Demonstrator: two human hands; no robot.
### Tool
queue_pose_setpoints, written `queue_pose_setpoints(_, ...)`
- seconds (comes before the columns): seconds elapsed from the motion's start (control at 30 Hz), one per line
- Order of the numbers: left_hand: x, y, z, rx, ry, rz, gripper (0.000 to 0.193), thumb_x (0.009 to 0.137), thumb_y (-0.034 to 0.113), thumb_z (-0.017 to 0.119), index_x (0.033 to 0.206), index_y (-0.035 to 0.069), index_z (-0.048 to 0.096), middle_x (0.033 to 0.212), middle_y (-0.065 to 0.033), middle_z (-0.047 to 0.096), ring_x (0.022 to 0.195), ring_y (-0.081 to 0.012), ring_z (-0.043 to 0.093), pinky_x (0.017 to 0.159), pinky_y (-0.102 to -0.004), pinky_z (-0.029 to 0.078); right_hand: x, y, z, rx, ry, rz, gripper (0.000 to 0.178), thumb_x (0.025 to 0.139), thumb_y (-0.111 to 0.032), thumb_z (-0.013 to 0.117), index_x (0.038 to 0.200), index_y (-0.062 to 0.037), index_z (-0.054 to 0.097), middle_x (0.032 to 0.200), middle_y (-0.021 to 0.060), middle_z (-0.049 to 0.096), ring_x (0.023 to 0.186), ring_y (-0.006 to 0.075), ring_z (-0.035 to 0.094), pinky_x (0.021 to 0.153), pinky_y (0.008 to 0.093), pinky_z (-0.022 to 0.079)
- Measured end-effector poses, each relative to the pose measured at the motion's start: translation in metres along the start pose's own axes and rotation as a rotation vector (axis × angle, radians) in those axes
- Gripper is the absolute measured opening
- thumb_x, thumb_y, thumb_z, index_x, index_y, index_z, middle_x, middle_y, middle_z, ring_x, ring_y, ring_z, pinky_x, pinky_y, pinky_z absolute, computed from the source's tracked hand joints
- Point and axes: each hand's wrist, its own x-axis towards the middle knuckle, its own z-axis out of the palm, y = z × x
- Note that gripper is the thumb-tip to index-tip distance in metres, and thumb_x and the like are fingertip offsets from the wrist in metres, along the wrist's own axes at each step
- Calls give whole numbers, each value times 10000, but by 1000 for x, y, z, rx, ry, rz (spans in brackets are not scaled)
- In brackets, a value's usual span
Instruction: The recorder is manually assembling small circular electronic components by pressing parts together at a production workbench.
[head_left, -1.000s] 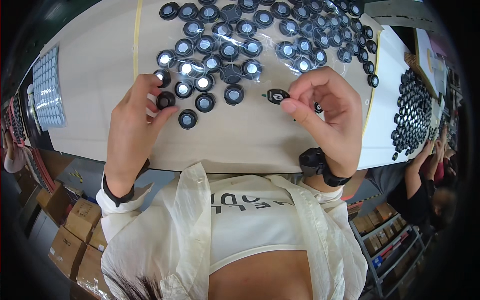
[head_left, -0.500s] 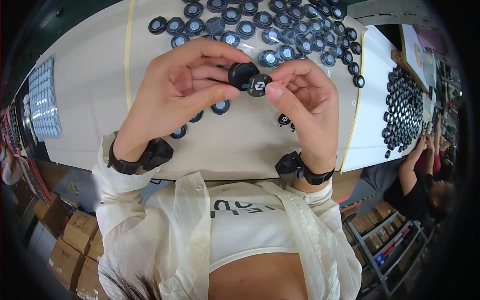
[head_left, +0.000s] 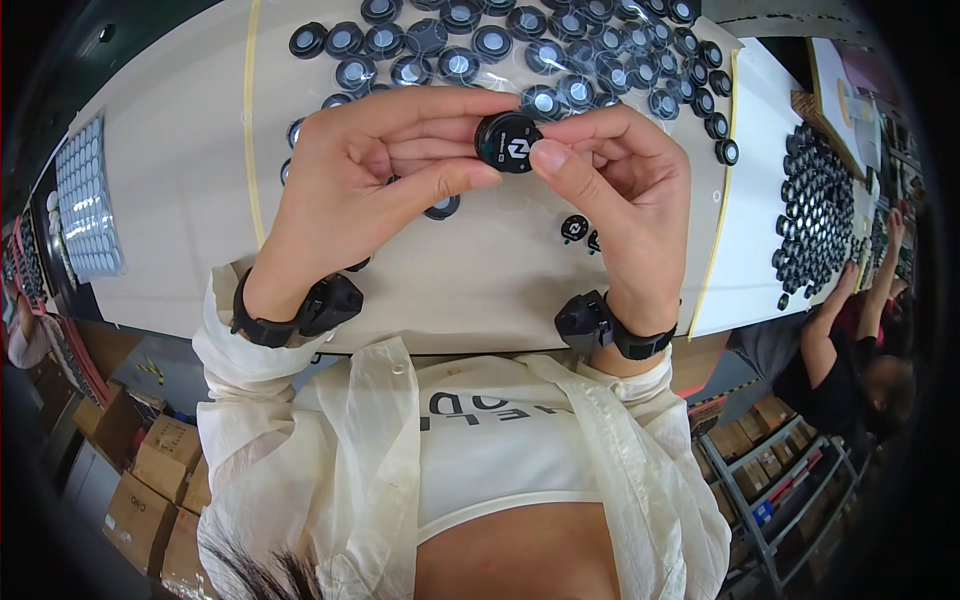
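Above the middle of the table, my left hand (head_left: pixel 365 170) is closed on a black round housing (head_left: pixel 484 132), gripping it between fingers and thumb. A small black disc (head_left: pixel 514 146) with a white mark lies over the housing's open face, lined up with its round rim. My right hand (head_left: pixel 630 185) pinches this disc at its right edge, thumb on top. I cannot tell whether the disc is fully seated. Just below the left hand lies another black round part (head_left: pixel 442 207) with a pale centre. Near the right palm, a loose marked disc (head_left: pixel 574 229) rests on the table, with another partly hidden beside it.
Many black round parts (head_left: pixel 492 42) with pale centres cover the far table, some under clear film. A film-wrapped pack of pale discs (head_left: pixel 88 200) lies left. More black parts (head_left: pixel 812 215) crowd a white surface at right, where another person's arm (head_left: pixel 825 325) reaches.
The disc has moved from beside the housing to over its open face. The housing has turned so that face points up towards me. Both hands have shifted slightly right.
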Motion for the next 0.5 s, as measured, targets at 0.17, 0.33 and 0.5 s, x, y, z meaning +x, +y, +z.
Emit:
queue_pose_setpoints(0.17, -1, 1, 1, 25, 4, -19, 423, 841, -127, 657, 1254, -99, 571, 1240, -216, 636, 1091, -238, 663, 941, -335, 558, -1, -1, 2, -30, 20, 20, 129, 831, -21, 766, 947, 8, 717, 797, -3, 694, 586, -33, 401, 511, 147, 281)
queue_pose_setpoints(0.33, -1, -3, 1, 22, 22, -32, 425, 841, -132, 653, 1256, -100, 568, 1241, -217, 635, 1091, -237, 663, 943, -338, 559, 1, 2, 2, -39, 37, -2, 138, 826, -29, 774, 945, 9, 718, 792, -6, 692, 570, -33, 387, 498, 146, 271)
queue_pose_setpoints(0.5, -1, -5, 2, 40, 33, 11, 421, 845, -127, 654, 1259, -98, 577, 1230, -208, 644, 1068, -221, 669, 928, -322, 564, 1, 2, 4, -107, 64, -27, 117, 823, -26, 777, 924, 12, 734, 718, -35, 647, 548, -33, 367, 483, 155, 255)
